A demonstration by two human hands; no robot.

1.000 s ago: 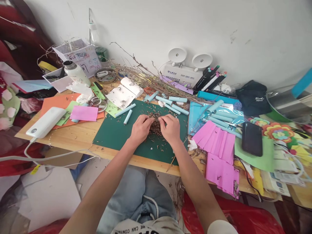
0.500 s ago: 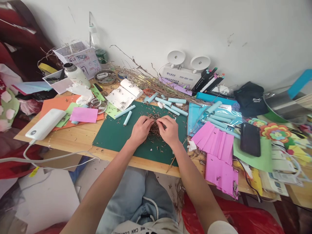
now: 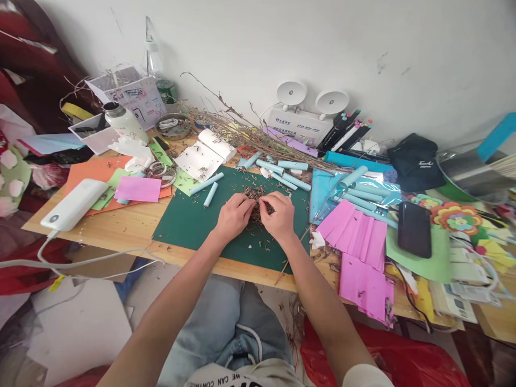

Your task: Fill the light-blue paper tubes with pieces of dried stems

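Note:
A small heap of dry brown plant bits (image 3: 255, 194) lies on a dark green cutting mat (image 3: 189, 220) in the middle of the wooden table. My left hand (image 3: 233, 216) and my right hand (image 3: 277, 216) meet over the heap, fingers curled and pinched into it from both sides. Loose crumbs are scattered over the mat around my hands. Several light blue paper rolls (image 3: 287, 172) lie just beyond the heap, and dry twigs (image 3: 242, 129) stretch along the back.
Pink paper sheets (image 3: 363, 252) and a black phone (image 3: 414, 229) lie to the right. A white power bank (image 3: 72, 204) with a cable sits at the left edge, with coloured papers (image 3: 137, 188) beside it. A white twin-headed lamp (image 3: 302, 115) stands by the wall.
My two hands have drawn closer together over the heap, the fingertips now nearly touching. Nothing else on the table has moved.

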